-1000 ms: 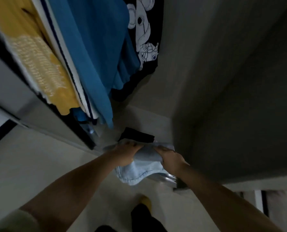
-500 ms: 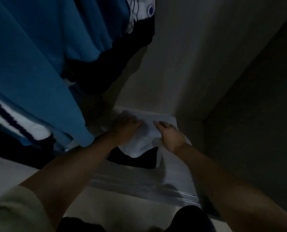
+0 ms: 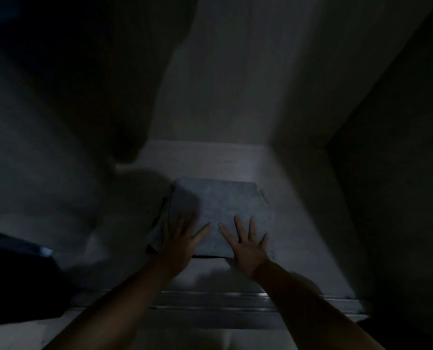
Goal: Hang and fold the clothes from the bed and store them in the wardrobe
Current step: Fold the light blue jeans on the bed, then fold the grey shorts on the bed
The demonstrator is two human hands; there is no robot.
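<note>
A folded pale blue denim garment (image 3: 218, 205) lies flat on the wardrobe floor (image 3: 210, 160), on top of a dark folded garment whose edge (image 3: 157, 231) shows at the left. My left hand (image 3: 180, 238) rests with spread fingers on the near left part of the denim. My right hand (image 3: 247, 242) lies flat with splayed fingers on its near right part. Neither hand grips the cloth. The scene is dim.
Hanging clothes (image 3: 71, 84) fill the upper left as dark shapes. The wardrobe's right side wall (image 3: 311, 173) stands close to the garment. A metal sliding-door track (image 3: 210, 304) runs along the wardrobe's front edge, under my forearms.
The folded denim went from being carried at the wardrobe's edge to lying flat on its floor. Both hands have let go of it and now lie flat on top. The view moved in and darkened.
</note>
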